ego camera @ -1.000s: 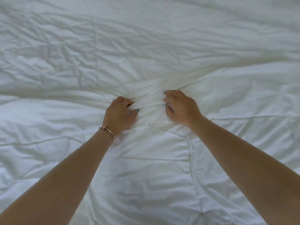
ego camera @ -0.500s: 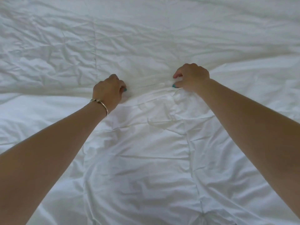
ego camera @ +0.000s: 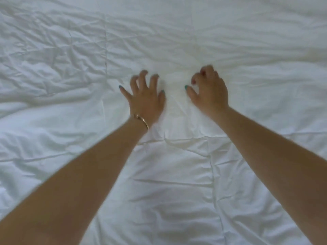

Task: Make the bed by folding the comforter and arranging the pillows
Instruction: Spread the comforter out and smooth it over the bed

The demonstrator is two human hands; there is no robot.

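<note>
your left hand (ego camera: 146, 99) and right hand (ego camera: 208, 91) hovered spread, gripping nothing. the soft, wrinkled white quilted comforter (ego camera: 177, 174) looked light and limp; its folded edge seemed the best hold.

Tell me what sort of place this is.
Most likely a bedroom, seen from above a bed. A rumpled white comforter with stitched seams fills the whole view, and the left hand and right hand reach over it with fingers spread. No walls or furniture show, so that is a guess.
</note>
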